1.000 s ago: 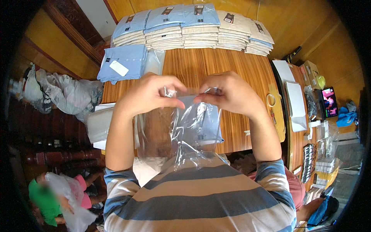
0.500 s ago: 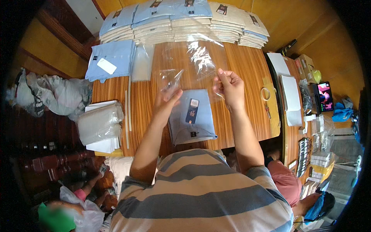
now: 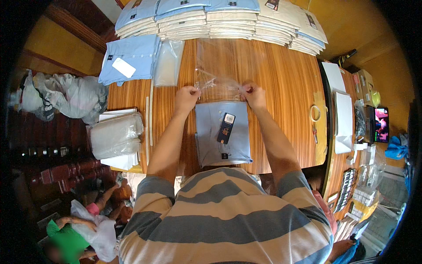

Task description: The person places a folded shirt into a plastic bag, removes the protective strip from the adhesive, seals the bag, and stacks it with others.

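Observation:
A clear plastic bag (image 3: 226,61) lies spread over the wooden table, its near edge stretched between my two hands. My left hand (image 3: 187,99) pinches the left corner of that edge. At the right corner, my right hand (image 3: 256,95) is closed on the film in the same way. Just below the bag's edge, close to my body, a folded light blue shirt (image 3: 206,136) lies flat. On it rests a dark hang tag (image 3: 226,131) with a white label at the top. Neither hand touches the shirt.
Stacks of folded shirts in blue and cream (image 3: 233,22) line the far edge. Another blue shirt (image 3: 132,55) and flat clear bags (image 3: 169,66) lie far left. Bundled packaging (image 3: 116,136) sits left. A tape roll (image 3: 315,113) and scissors (image 3: 314,134) lie right. People sit lower left and lower right.
Both hands have come down and closed on the bag's near corners. The bag, held up loosely before, now lies lower over the table. The view has shifted slightly.

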The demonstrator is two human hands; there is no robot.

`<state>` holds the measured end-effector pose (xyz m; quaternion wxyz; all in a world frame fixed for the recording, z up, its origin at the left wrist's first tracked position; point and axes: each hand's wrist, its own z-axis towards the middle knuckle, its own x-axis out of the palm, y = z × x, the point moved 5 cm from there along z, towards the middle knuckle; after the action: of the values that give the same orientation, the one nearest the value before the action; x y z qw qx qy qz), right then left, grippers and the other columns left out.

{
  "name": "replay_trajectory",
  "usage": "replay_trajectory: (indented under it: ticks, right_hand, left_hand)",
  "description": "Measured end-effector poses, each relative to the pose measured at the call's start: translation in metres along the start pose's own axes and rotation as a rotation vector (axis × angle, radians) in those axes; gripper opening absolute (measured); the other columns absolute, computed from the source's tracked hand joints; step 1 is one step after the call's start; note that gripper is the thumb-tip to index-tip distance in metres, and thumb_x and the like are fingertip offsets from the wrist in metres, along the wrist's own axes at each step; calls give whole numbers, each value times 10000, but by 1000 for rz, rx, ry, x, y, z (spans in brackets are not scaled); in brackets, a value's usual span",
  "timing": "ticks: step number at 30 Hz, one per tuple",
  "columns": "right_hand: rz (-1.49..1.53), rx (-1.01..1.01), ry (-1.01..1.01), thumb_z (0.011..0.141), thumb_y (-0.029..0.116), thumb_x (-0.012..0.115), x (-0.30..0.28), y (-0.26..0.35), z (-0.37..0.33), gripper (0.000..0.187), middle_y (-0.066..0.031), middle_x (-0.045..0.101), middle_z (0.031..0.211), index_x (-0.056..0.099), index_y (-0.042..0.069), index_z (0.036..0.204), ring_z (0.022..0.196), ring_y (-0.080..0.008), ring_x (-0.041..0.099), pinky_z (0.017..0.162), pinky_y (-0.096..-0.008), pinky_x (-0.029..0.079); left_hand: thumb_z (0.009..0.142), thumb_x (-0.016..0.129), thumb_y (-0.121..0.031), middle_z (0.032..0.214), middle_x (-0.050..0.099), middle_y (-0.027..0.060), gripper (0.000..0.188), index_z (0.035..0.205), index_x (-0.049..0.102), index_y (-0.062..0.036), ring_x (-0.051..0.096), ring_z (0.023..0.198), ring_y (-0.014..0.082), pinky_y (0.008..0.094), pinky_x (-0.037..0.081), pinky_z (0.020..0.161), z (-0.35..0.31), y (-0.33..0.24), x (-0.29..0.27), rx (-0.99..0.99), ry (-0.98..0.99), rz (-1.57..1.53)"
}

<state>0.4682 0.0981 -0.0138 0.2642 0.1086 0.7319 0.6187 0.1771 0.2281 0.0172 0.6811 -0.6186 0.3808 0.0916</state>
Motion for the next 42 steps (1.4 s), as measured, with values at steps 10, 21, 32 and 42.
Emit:
replay_trajectory:
  ticks: [10, 21, 32, 42]
  right_hand:
    - [66, 268, 147, 804, 219, 947, -25, -53, -51, 330, -78, 755, 845, 765, -18, 945, 735, -131, 707, 592, -269, 579]
    - [316, 313, 60, 871, 137, 887, -42, -47, -81, 305, -91, 745, 985, 712, -16, 1069, 817, -147, 726, 622, -282, 631]
    - [264, 391, 38, 870, 175, 894, -40, -56, -74, 332, -91, 730, 1013, 725, -9, 1089, 849, -179, 746, 659, -302, 643]
    - [181, 504, 285, 951, 274, 815, -46, -25, -92, 329, -104, 775, 1002, 742, -1, 1115, 851, -199, 768, 697, -327, 646]
  left_hand:
    - [958, 804, -262, 913, 789, 112, 307, 1064, 798, 26, 759, 771, 174, 282, 610, 637, -52, 48, 11, -403, 312, -399]
    - [928, 841, -255, 929, 776, 92, 297, 1070, 783, -1, 748, 761, 158, 279, 600, 616, -60, 36, 16, -423, 327, -575]
    - [937, 813, -198, 1010, 782, 92, 286, 1124, 770, 15, 713, 837, 141, 281, 569, 681, -45, 33, 23, -123, 133, -394]
    - [983, 755, -383, 1085, 756, 102, 466, 1245, 734, 2, 729, 880, 159, 300, 630, 656, -66, 24, 12, -426, 302, -456]
